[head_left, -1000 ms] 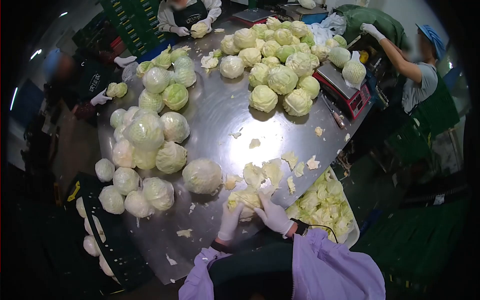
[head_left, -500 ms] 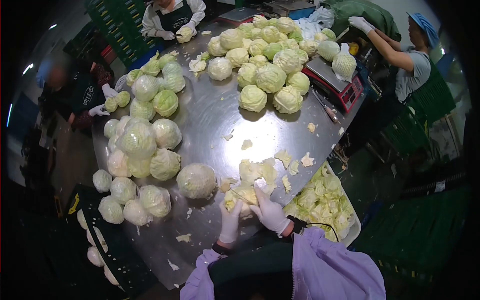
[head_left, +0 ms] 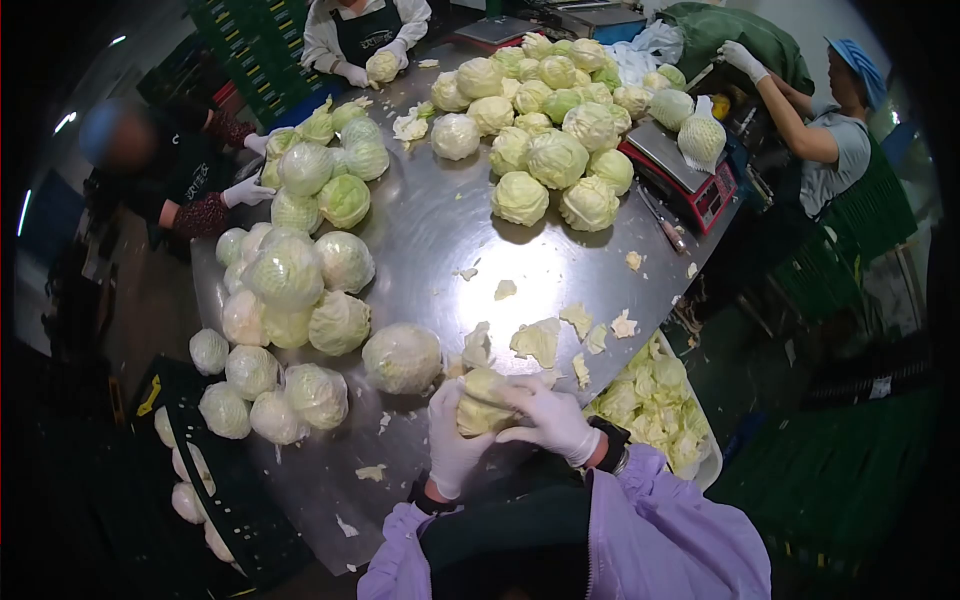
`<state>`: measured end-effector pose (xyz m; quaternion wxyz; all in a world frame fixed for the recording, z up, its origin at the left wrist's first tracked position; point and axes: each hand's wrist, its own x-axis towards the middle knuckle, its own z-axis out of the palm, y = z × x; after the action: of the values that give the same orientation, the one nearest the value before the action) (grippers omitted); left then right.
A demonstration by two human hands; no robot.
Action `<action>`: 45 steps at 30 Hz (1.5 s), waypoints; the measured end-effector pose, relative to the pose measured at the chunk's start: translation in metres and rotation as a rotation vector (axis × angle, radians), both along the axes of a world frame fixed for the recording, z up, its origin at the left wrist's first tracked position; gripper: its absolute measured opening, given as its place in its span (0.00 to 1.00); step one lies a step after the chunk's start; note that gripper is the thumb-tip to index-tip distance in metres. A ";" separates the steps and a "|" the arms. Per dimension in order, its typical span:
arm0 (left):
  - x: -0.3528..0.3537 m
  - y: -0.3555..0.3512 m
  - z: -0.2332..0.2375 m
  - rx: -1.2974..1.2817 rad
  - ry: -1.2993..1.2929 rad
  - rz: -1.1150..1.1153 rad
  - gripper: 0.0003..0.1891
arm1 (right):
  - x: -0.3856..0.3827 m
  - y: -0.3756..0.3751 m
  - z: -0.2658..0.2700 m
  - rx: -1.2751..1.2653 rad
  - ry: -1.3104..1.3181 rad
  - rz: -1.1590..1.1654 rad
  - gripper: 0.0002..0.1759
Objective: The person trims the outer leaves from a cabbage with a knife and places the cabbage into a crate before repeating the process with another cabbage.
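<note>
Close to the table's near edge, my left hand (head_left: 456, 446) is wrapped round the left side of a pale, trimmed cabbage (head_left: 480, 412). My right hand (head_left: 552, 418) is closed at the cabbage's right side, holding a small knife (head_left: 492, 402) whose thin blade shows only in part across the cabbage; its handle is hidden. Both hands wear white gloves. Just beyond them lie loose cabbage leaves (head_left: 537, 342). Left of my hands sits a large wrapped cabbage (head_left: 402, 358).
A pile of cabbages (head_left: 556, 158) covers the far table, beside a red scale (head_left: 700, 190). Wrapped cabbages (head_left: 285, 272) crowd the left edge. A bin of leaves (head_left: 716, 462) stands at right, a dark crate (head_left: 240, 520) at lower left. Three co-workers stand round the table.
My right hand has moved across the cabbage, and a big leaf that was against it now lies apart on the table. The left co-worker's hands have moved farther up the table.
</note>
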<state>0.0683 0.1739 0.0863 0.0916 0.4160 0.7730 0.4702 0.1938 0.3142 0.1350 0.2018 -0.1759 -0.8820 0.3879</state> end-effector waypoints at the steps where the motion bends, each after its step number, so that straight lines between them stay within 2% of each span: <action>1: -0.001 -0.001 -0.004 0.024 0.010 -0.075 0.39 | -0.001 0.003 -0.004 0.004 0.001 -0.005 0.16; 3: -0.008 -0.003 -0.007 0.049 0.025 -0.150 0.39 | -0.008 0.013 -0.018 -0.055 0.080 0.033 0.15; 5: -0.015 -0.009 -0.008 0.008 -0.192 -0.366 0.44 | -0.010 0.036 -0.014 -0.421 0.017 -0.224 0.10; 6: -0.018 -0.011 -0.007 -0.027 -0.290 -0.444 0.48 | -0.010 0.051 -0.012 -0.730 0.112 -0.327 0.11; 7: -0.016 -0.012 -0.005 -0.027 -0.292 -0.445 0.48 | -0.002 0.073 -0.034 -0.804 0.093 -0.341 0.13; 9: -0.010 -0.016 0.002 0.116 -1.088 -0.454 0.49 | 0.004 0.099 -0.048 -0.350 -0.028 -0.448 0.18; 10: -0.012 -0.018 -0.003 0.120 -1.082 -0.456 0.49 | 0.007 0.096 -0.046 -0.346 -0.023 -0.446 0.18; 12: -0.016 -0.021 -0.018 0.257 -1.162 -0.526 0.49 | 0.018 0.083 -0.033 -0.260 -0.051 -0.246 0.25; 13: -0.016 -0.023 -0.016 0.250 -1.167 -0.519 0.49 | 0.021 0.074 -0.023 -0.502 -0.156 -0.105 0.31; 15: -0.017 -0.021 -0.011 0.245 -1.283 -0.442 0.50 | 0.010 0.049 -0.009 -0.624 -0.052 0.184 0.28; 16: -0.016 -0.019 -0.011 0.242 -1.281 -0.449 0.50 | 0.003 0.040 -0.004 -0.623 -0.047 0.178 0.28; 18: -0.014 -0.013 -0.015 0.366 -1.431 -0.377 0.49 | -0.007 0.027 0.003 -0.255 0.053 0.121 0.20; 19: -0.013 -0.013 -0.023 0.364 -1.428 -0.378 0.49 | -0.009 0.027 0.003 -0.255 0.056 0.120 0.20; 21: -0.010 -0.017 -0.042 0.480 -1.798 -0.245 0.46 | -0.012 0.028 0.003 -0.363 0.002 -0.062 0.13; 22: -0.007 -0.014 -0.045 0.499 -1.824 -0.273 0.44 | -0.011 0.032 0.006 -0.406 0.015 -0.096 0.11; 23: -0.007 -0.010 -0.056 0.502 -1.821 -0.272 0.44 | -0.010 0.038 0.006 -0.405 0.017 -0.091 0.11; 25: -0.012 0.000 -0.077 0.032 -0.395 -0.306 0.41 | -0.003 0.056 0.002 -0.679 -0.081 -0.274 0.12; 26: -0.012 0.001 -0.079 0.036 -0.389 -0.298 0.41 | 0.004 0.069 -0.019 -0.184 -0.117 -0.280 0.15; 27: -0.015 0.006 -0.071 0.312 -1.004 -0.429 0.40 | 0.003 0.067 -0.008 -0.177 -0.109 -0.270 0.15; 29: -0.017 0.015 -0.053 0.900 -2.232 -0.654 0.38 | 0.010 0.057 0.019 -0.584 -0.064 -0.188 0.19; 30: -0.016 0.016 -0.044 0.897 -2.234 -0.648 0.38 | 0.008 0.050 0.010 -0.747 0.013 -0.089 0.20; 32: -0.015 0.020 -0.029 0.637 -1.586 -0.282 0.37 | 0.000 0.033 0.011 -0.800 -0.041 -0.070 0.19; 33: -0.016 0.019 -0.033 0.634 -1.585 -0.290 0.37 | -0.002 0.028 0.012 -0.850 -0.095 -0.045 0.17; 34: -0.020 0.017 -0.039 0.676 -1.627 -0.257 0.37 | -0.002 0.024 0.016 -1.053 0.000 -0.064 0.12; 35: -0.024 0.016 -0.044 0.721 -1.667 -0.218 0.37 | 0.003 0.029 0.026 -1.049 0.003 -0.059 0.12; 37: -0.028 0.017 -0.042 0.731 -1.604 -0.159 0.38 | 0.026 0.042 0.055 -1.047 -0.279 0.214 0.08; 38: -0.029 0.017 -0.041 0.737 -1.545 -0.106 0.38 | 0.036 0.047 0.049 -1.041 -0.221 0.337 0.07; 39: -0.030 0.017 -0.041 0.742 -1.542 -0.106 0.38 | 0.045 0.056 0.040 -1.038 -0.222 0.341 0.07; 41: -0.029 0.020 -0.040 0.866 -1.606 -0.043 0.37 | 0.057 0.077 0.013 -0.611 -0.081 0.354 0.07; 42: -0.034 0.015 -0.064 0.953 -1.753 -0.101 0.34 | 0.059 0.081 -0.001 -0.606 -0.082 0.363 0.07; 43: -0.034 0.019 -0.062 0.967 -1.745 -0.102 0.34 | 0.058 0.086 -0.012 -0.221 -0.083 0.129 0.12; 44: -0.032 0.022 -0.060 0.954 -1.840 -0.270 0.33 | 0.058 0.090 -0.023 0.162 -0.076 -0.107 0.18; 45: -0.027 0.025 -0.057 0.927 -1.931 -0.440 0.32 | 0.052 0.086 -0.016 0.162 -0.074 -0.104 0.18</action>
<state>0.0409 0.1992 0.0291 0.5757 -0.0050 0.0317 0.8170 0.2463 0.4003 0.1186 0.2027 -0.2186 -0.9070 0.2975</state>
